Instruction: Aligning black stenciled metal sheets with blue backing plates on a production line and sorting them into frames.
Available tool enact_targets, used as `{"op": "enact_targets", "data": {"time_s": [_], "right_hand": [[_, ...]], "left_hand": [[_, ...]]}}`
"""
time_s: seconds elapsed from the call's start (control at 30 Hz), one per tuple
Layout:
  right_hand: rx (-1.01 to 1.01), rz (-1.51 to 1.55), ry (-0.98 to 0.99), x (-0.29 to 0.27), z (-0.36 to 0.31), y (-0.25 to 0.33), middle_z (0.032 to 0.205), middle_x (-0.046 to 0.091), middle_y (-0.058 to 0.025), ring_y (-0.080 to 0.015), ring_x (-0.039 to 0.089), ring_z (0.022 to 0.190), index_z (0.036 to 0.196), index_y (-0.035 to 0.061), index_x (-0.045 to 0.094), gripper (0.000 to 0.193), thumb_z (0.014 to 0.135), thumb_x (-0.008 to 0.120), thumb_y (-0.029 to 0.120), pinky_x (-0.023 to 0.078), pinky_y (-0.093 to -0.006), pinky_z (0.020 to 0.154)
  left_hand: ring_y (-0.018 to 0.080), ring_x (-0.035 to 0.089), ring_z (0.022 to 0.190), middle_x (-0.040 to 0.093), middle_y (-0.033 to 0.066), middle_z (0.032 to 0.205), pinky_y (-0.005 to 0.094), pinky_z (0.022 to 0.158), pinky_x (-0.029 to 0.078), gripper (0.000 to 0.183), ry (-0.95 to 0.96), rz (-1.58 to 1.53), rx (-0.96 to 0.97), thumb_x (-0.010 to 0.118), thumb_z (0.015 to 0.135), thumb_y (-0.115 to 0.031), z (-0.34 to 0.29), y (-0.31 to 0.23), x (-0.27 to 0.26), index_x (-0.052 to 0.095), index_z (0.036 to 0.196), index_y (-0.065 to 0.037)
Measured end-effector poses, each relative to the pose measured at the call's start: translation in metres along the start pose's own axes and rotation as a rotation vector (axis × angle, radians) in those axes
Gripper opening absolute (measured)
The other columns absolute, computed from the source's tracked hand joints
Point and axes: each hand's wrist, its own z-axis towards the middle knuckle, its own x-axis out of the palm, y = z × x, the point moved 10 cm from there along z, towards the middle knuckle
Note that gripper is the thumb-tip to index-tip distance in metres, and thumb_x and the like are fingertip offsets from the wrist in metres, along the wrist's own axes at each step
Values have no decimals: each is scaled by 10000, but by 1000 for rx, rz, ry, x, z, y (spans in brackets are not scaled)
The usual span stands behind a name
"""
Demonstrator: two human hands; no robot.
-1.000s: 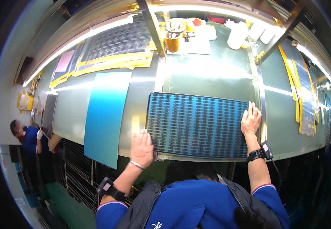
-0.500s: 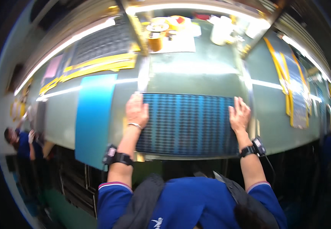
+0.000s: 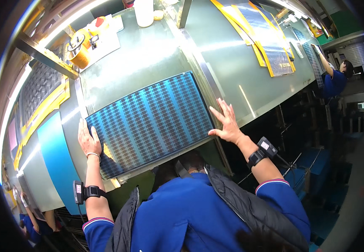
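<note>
A flat blue panel printed with rows of small dark rectangles lies on the grey-green worktop near its front edge. Flat along the panel's left edge rests my left hand, its fingers stretched out and the thumb toward the panel. My right hand is at the opposite edge, fingers spread, with the thumb by the lower right corner; whether it touches the panel I cannot tell. Neither hand grasps anything. To the left of my left hand, a plain blue sheet hangs partly over the table's front edge.
Behind the panel stand an orange-brown spool and a white cylindrical container. Yellow-edged sheets lie at the far right. Metal posts rise from the table. Co-workers in blue are at both sides.
The whole view has turned and tilted, so the table now slants. My right hand's fingers have spread wider. My left hand stays beside the panel's left edge.
</note>
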Motion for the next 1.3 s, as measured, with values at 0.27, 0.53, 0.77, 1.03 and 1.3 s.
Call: {"op": "enact_targets", "data": {"time_s": [0.27, 0.53, 0.77, 1.03, 1.3], "right_hand": [[-344, -227, 120, 34, -8, 78, 1476, 250, -118, -290, 113, 1396, 1357, 115, 403, 661, 784, 622, 362, -2, -512, 1109], [-45, -287, -109, 24, 131, 28, 1475, 252, -95, -219, 180, 1380, 1400, 45, 287, 675, 912, 368, 503, 33, -462, 1122], [97, -387, -236, 22, 121, 16, 1473, 213, -177, -286, 149, 1384, 1393, -16, 265, 696, 921, 360, 486, 24, -478, 1114], [-76, -171, -76, 3, -23, 43, 1492, 148, -179, -290, 103, 1395, 1417, -17, 178, 717, 922, 379, 460, -7, -493, 1112], [-153, -309, 143, 18, -40, 54, 1483, 168, -179, -297, 83, 1394, 1406, -38, 176, 996, 740, 607, 564, -23, -497, 1117]], "left_hand": [[254, 234, 1353, 267, 119, 1464, 378, 1114, 157, 559, 70, 37, -27, 369, 936, -334, -5, -1, -3, 268, 1402, -42], [260, 90, 1397, 108, 164, 1503, 392, 1133, 56, 759, 183, 127, -24, 355, 914, -491, -3, 4, 8, 113, 1429, 12], [263, 96, 1396, 125, 161, 1501, 419, 1128, 36, 738, 220, 186, -116, 294, 928, -510, -13, 24, 13, 150, 1421, 21], [318, 150, 1380, 178, 185, 1481, 449, 1117, 77, 663, 186, -86, 6, 346, 942, -415, -151, -9, -60, 169, 1422, 7], [292, 277, 1335, 313, 173, 1428, 436, 1107, 142, 581, 117, -182, -73, 394, 925, -383, -164, -3, -61, 338, 1354, 5]]}}
